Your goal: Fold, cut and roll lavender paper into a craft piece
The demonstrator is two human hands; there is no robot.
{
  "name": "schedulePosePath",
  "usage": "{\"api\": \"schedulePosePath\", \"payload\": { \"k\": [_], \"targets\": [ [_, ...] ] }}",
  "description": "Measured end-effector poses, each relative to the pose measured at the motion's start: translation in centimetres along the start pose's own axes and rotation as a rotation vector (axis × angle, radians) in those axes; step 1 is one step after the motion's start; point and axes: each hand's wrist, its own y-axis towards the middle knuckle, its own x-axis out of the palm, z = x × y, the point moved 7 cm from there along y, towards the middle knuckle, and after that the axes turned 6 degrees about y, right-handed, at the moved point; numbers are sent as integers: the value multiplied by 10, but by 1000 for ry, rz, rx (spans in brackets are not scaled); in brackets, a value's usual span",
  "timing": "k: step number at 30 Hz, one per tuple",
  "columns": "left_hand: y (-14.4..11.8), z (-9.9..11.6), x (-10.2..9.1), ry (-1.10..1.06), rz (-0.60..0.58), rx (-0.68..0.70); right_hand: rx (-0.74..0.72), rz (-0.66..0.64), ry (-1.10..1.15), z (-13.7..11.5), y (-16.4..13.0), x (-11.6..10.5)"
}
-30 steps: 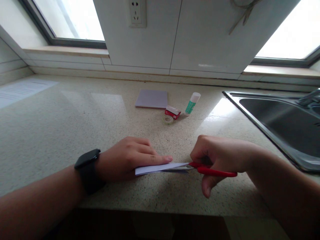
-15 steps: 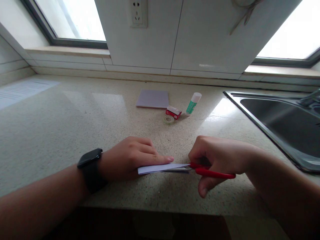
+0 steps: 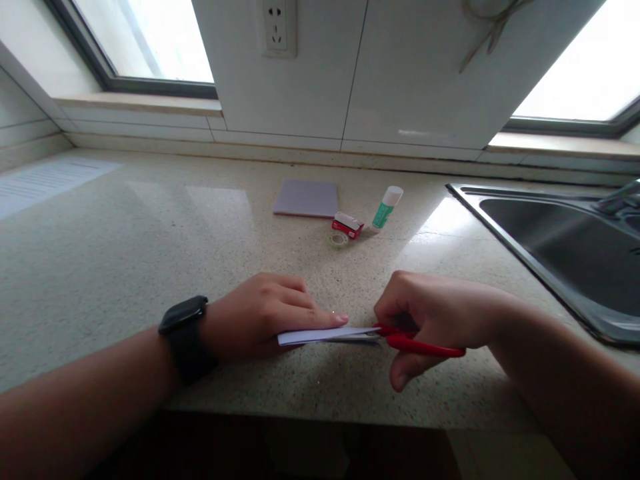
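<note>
My left hand [image 3: 273, 308] grips a folded strip of white paper [image 3: 310, 335], its index finger stretched along the paper's top edge. My right hand [image 3: 430, 313] holds red-handled scissors [image 3: 425, 347], with thumb and fingers through the handle loops. The scissors point left, and their blades lie at the right end of the folded paper, partly hidden by it. Both hands are low over the counter [image 3: 225, 247] near its front edge. The lower fingers of my left hand are hidden behind the paper.
Behind the hands, a glue stick [image 3: 387, 209] stands beside a small red and white box [image 3: 347, 225], a tape roll [image 3: 339, 239] and a stack of pale paper [image 3: 306, 198]. A steel sink [image 3: 550, 233] is at right. A printed sheet [image 3: 55, 181] lies far left.
My right hand and the scissors have shifted slightly left, the blades reaching a little further along the paper. My left hand keeps its hold, nearly still.
</note>
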Motion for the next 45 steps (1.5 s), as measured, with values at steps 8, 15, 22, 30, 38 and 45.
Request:
{"api": "schedulePosePath", "payload": {
  "k": [8, 15, 22, 30, 38, 45],
  "targets": [
    [-1, 0, 1, 7, 8, 2, 50, 16, -7, 1, 0, 1],
    [0, 0, 1, 24, 6, 2, 43, -4, -1, 5, 0, 2],
    [0, 0, 1, 17, 20, -2, 42, 2, -6, -2, 1, 3],
    [1, 2, 2, 26, 0, 14, 80, -19, 8, -2, 2, 3],
    [3, 3, 0, 26, 21, 22, 94, -6, 36, -1, 2, 2],
    [2, 2, 2, 35, 11, -12, 101, 1, 57, 2, 3, 1]
  ]
}}
